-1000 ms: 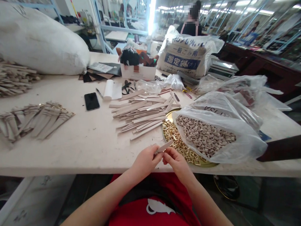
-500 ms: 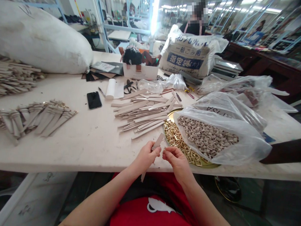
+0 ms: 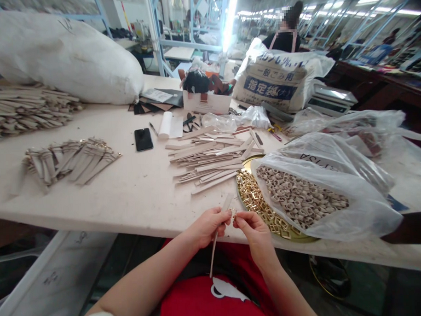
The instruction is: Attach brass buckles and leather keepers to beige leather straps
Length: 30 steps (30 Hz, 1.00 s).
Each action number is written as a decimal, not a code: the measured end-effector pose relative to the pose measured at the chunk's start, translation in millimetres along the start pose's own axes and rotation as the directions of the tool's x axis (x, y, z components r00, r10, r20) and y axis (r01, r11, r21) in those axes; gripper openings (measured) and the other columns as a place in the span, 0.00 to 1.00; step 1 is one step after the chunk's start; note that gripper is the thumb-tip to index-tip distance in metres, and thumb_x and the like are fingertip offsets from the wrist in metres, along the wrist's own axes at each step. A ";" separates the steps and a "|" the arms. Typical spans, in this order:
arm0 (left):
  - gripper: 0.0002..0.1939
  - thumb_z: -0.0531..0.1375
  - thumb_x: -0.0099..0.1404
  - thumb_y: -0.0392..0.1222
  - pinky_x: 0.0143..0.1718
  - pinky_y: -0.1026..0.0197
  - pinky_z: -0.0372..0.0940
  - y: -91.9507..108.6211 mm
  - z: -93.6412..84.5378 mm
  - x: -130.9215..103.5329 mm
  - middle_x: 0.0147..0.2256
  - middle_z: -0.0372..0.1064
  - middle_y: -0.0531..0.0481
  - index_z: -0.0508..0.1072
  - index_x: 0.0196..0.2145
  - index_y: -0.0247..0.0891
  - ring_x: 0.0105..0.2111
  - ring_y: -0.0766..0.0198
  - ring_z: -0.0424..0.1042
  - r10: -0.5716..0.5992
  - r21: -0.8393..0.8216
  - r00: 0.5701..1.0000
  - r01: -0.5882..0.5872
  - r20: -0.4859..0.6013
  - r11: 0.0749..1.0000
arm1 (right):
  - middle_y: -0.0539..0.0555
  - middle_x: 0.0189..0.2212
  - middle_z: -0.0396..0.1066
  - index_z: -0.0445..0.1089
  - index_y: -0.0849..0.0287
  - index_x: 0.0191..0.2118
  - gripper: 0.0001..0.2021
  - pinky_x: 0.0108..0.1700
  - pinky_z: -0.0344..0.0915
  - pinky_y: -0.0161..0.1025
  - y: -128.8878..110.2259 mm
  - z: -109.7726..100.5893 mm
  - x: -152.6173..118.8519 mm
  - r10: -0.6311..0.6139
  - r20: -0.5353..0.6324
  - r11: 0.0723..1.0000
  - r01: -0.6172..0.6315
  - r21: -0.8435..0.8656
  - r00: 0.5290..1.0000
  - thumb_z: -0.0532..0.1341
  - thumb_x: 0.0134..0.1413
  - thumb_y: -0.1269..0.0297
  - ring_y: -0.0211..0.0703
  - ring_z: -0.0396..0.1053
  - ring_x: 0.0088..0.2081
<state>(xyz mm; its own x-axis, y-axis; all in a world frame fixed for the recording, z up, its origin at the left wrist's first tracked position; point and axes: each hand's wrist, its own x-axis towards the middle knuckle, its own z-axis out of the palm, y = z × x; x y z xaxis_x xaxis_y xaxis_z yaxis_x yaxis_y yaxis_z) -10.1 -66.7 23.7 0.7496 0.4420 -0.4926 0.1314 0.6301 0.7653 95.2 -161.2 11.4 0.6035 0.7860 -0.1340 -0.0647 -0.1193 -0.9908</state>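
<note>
My left hand is closed on a narrow beige strap, one end rising above the fingers and the other hanging toward my lap. Close beside it, my right hand pinches a small gold buckle between thumb and fingertips. The buckle is right at the left fingertips; whether the strap passes through it I cannot tell. Ahead of my hands lies a pile of loose beige straps. To the right, gold buckles fill part of a round golden tray, which also bears a plastic bag of small beige loops.
Straps with buckles lie in a row at the left, near a black phone. Behind stand a large white sack, a white box and a printed bag. A person is in the background.
The buckle in my right hand has come up to the strap in my left. The strap's lower end now hangs further down. The whole view has shifted slightly.
</note>
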 end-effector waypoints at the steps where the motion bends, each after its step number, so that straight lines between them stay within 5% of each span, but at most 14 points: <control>1: 0.14 0.58 0.53 0.50 0.16 0.70 0.46 1.7 -0.5 -0.4 0.22 0.57 0.58 0.61 0.26 0.35 0.14 0.78 0.50 0.038 0.093 0.999 -0.034 -0.035 0.995 | 0.50 0.24 0.69 0.67 0.59 0.31 0.08 0.34 0.65 0.39 -0.7 -0.1 -1.5 -0.046 0.002 0.996 0.046 -0.079 0.999 0.61 0.46 0.60 0.39 0.67 0.28; 4: 0.12 0.56 0.54 0.48 0.17 0.69 0.48 6.3 -2.6 -1.7 0.21 0.58 0.58 0.62 0.28 0.35 0.16 0.75 0.53 0.151 0.381 0.984 -0.106 -0.091 0.918 | 0.53 0.31 0.70 0.68 0.57 0.35 0.06 0.39 0.65 0.43 -4.0 -1.8 -5.2 -0.247 0.111 0.904 0.270 -0.333 0.963 0.58 0.50 0.64 0.43 0.68 0.34; 8: 0.14 0.55 0.54 0.50 0.18 0.68 0.50 10.4 -6.0 -4.4 0.21 0.59 0.58 0.63 0.28 0.35 0.18 0.74 0.54 0.107 0.518 0.994 -0.090 -0.002 0.851 | 0.57 0.40 0.67 0.68 0.55 0.39 0.09 0.44 0.63 0.46 -8.1 -8.1 -1.6 -0.369 0.214 0.767 0.427 -0.480 0.904 0.56 0.51 0.66 0.46 0.66 0.42; 16: 0.16 0.53 0.56 0.53 0.17 0.69 0.47 14.0 -5.9 -8.9 0.22 0.58 0.57 0.63 0.28 0.35 0.17 0.74 0.52 0.041 0.450 0.992 -0.091 0.121 0.888 | 0.47 0.23 0.67 0.67 0.56 0.35 0.09 0.31 0.63 0.37 -7.6 -9.4 5.7 -0.077 0.183 0.980 0.108 -0.170 0.980 0.63 0.43 0.65 0.38 0.66 0.26; 21: 0.17 0.46 0.62 0.51 0.18 0.69 0.49 11.6 -10.3 -11.4 0.25 0.61 0.55 0.64 0.35 0.35 0.16 0.74 0.52 0.107 0.470 0.992 -0.126 0.066 0.874 | 0.47 0.24 0.68 0.71 0.56 0.39 0.15 0.33 0.64 0.36 -2.3 -9.2 9.1 0.117 0.067 0.969 -0.129 0.210 0.991 0.66 0.40 0.62 0.35 0.65 0.26; 24: 0.16 0.46 0.63 0.49 0.20 0.69 0.51 6.9 -14.1 -15.6 0.24 0.62 0.55 0.67 0.32 0.36 0.19 0.71 0.56 0.147 0.647 0.986 -0.161 0.076 0.745 | 0.47 0.27 0.70 0.73 0.56 0.36 0.14 0.32 0.67 0.34 -1.3 -10.1 13.1 0.254 0.018 0.877 -0.238 0.418 0.967 0.68 0.37 0.62 0.32 0.65 0.25; 30: 0.14 0.46 0.64 0.45 0.29 0.66 0.54 2.1 -12.2 -19.0 0.26 0.65 0.52 0.67 0.29 0.39 0.28 0.65 0.63 0.329 0.884 0.933 -0.273 0.146 0.380 | 0.47 0.26 0.71 0.74 0.57 0.32 0.14 0.28 0.68 0.27 -2.9 -4.2 9.9 0.437 0.151 0.681 -0.436 0.589 0.887 0.70 0.32 0.66 0.28 0.65 0.22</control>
<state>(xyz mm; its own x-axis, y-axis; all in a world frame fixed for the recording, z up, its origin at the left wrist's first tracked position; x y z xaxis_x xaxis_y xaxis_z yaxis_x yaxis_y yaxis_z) -32.0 -66.0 29.7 0.8375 0.5263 -0.1468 0.4186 -0.4454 0.7915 104.7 -155.6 13.1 0.3870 0.7364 -0.5549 -0.7750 -0.0663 -0.6285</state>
